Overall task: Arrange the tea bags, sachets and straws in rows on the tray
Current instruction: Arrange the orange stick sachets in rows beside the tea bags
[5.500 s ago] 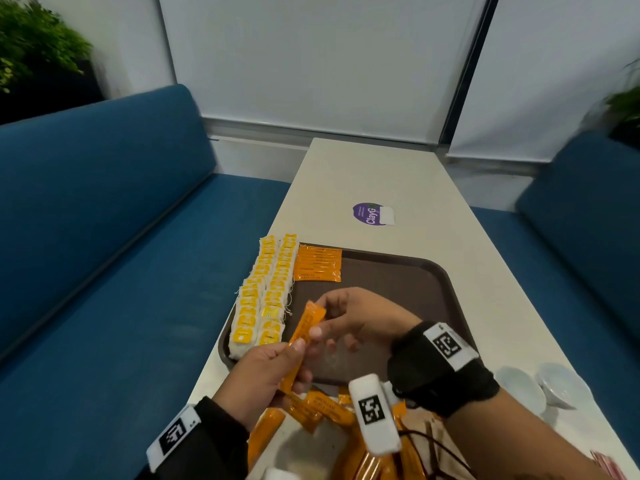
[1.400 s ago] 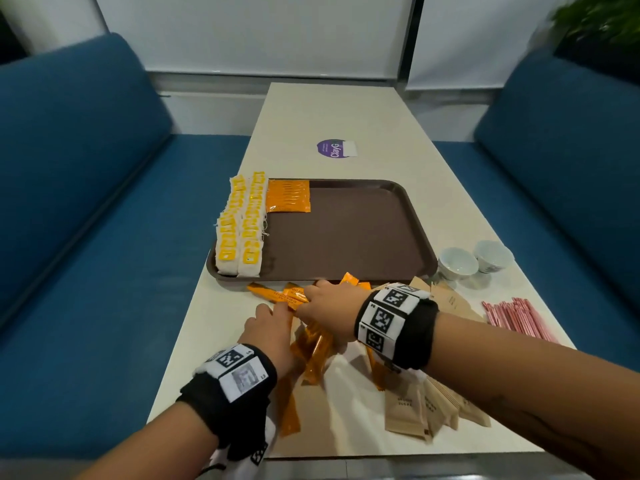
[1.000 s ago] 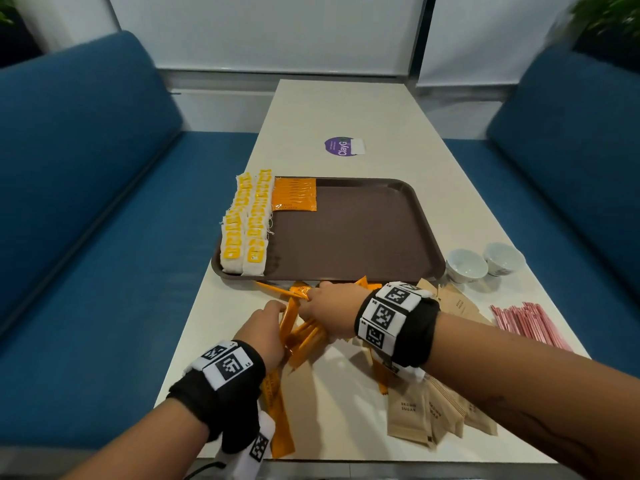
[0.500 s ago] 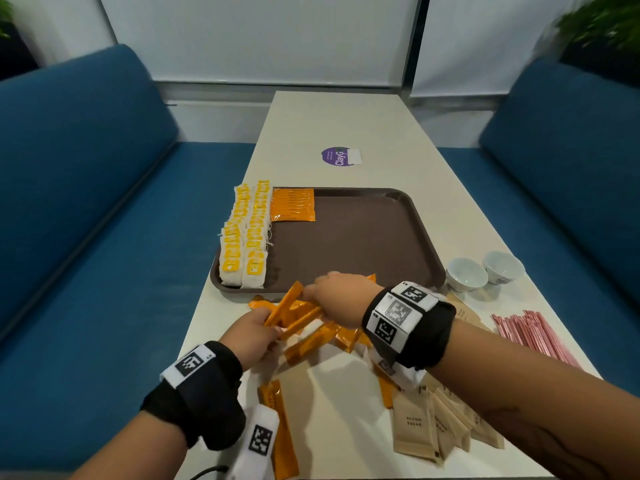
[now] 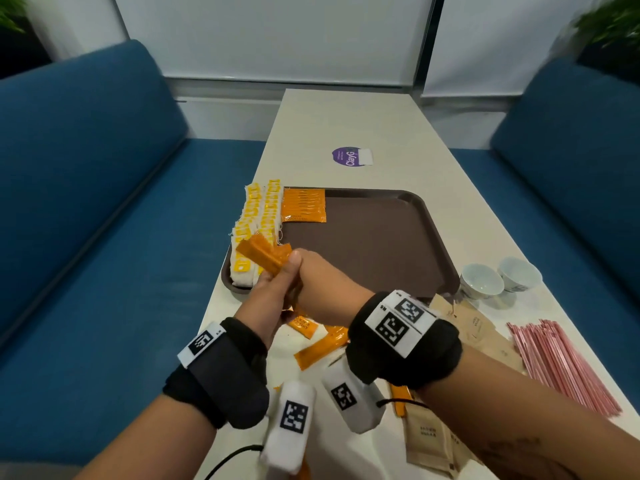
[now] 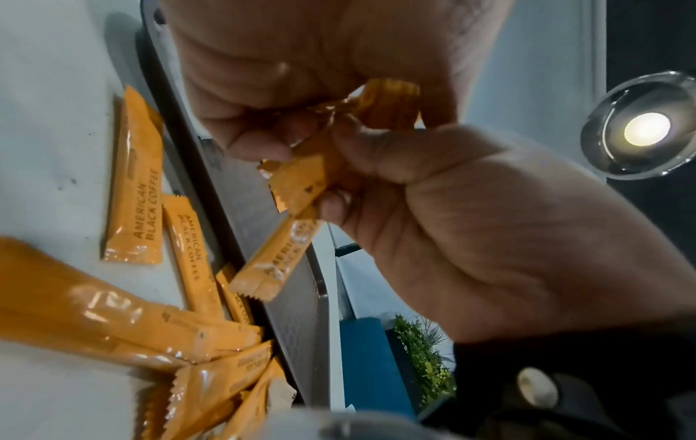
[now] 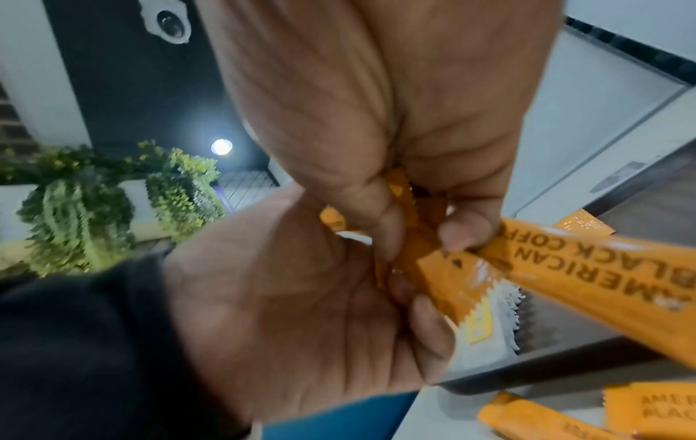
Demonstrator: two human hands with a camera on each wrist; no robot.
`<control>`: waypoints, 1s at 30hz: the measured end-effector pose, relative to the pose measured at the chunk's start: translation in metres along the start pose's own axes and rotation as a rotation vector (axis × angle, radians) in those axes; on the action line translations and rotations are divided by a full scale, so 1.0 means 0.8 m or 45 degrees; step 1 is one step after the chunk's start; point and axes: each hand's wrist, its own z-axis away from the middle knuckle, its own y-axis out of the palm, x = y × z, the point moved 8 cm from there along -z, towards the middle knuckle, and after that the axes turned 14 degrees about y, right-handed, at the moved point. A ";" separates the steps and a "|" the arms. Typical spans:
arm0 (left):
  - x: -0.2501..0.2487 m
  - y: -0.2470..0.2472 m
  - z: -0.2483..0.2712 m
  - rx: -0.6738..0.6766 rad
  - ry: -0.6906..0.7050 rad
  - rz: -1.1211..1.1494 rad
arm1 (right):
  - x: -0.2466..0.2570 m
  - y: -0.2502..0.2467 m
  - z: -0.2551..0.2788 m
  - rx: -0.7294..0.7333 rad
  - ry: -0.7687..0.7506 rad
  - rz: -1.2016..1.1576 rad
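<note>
Both hands hold one small bundle of orange coffee sachets (image 5: 262, 253) just above the near left corner of the brown tray (image 5: 374, 244). My left hand (image 5: 277, 273) grips the bundle with its thumb on top. My right hand (image 5: 322, 282) pinches the same sachets (image 7: 444, 268) from the right, fingers mostly hidden. On the tray's left side lie two rows of yellow-tagged tea bags (image 5: 256, 220) and a short row of orange sachets (image 5: 304, 209). More orange sachets (image 5: 320, 346) lie loose on the table near me, and pink straws (image 5: 561, 362) lie at the right.
Tan brown-sugar sachets (image 5: 433, 441) are heaped by my right forearm. Two small white cups (image 5: 481, 280) stand off the tray's near right corner. A purple sticker (image 5: 349, 156) marks the far table. Blue sofas flank the narrow table.
Both hands rose from the loose pile on the table with several orange sachets gathered between them, and now hold them over the tray's near left corner.
</note>
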 end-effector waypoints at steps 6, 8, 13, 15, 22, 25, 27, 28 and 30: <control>0.002 -0.015 -0.009 -0.203 0.047 0.017 | -0.005 0.001 0.010 -0.079 0.020 0.019; 0.006 -0.024 -0.011 -0.270 0.062 0.010 | -0.008 -0.003 0.012 -0.104 0.014 0.018; 0.001 -0.029 -0.017 -0.257 0.129 0.091 | -0.027 -0.028 0.015 -0.208 0.048 -0.202; -0.002 -0.027 -0.019 -0.211 0.156 0.090 | -0.036 -0.044 0.020 -0.217 0.070 -0.540; -0.001 0.004 -0.004 0.199 0.153 0.069 | -0.038 -0.057 0.018 -0.270 0.044 -1.068; 0.002 0.007 0.006 0.282 0.116 0.051 | -0.042 -0.044 0.018 -0.303 0.041 -1.045; 0.005 -0.003 0.011 0.248 0.104 -0.008 | -0.044 -0.039 0.022 -0.379 0.010 -0.946; 0.007 -0.012 0.012 0.216 0.102 -0.042 | -0.046 -0.036 0.025 -0.431 0.003 -0.855; 0.010 -0.033 0.012 0.154 0.105 -0.092 | -0.047 -0.027 0.035 -0.491 0.002 -0.572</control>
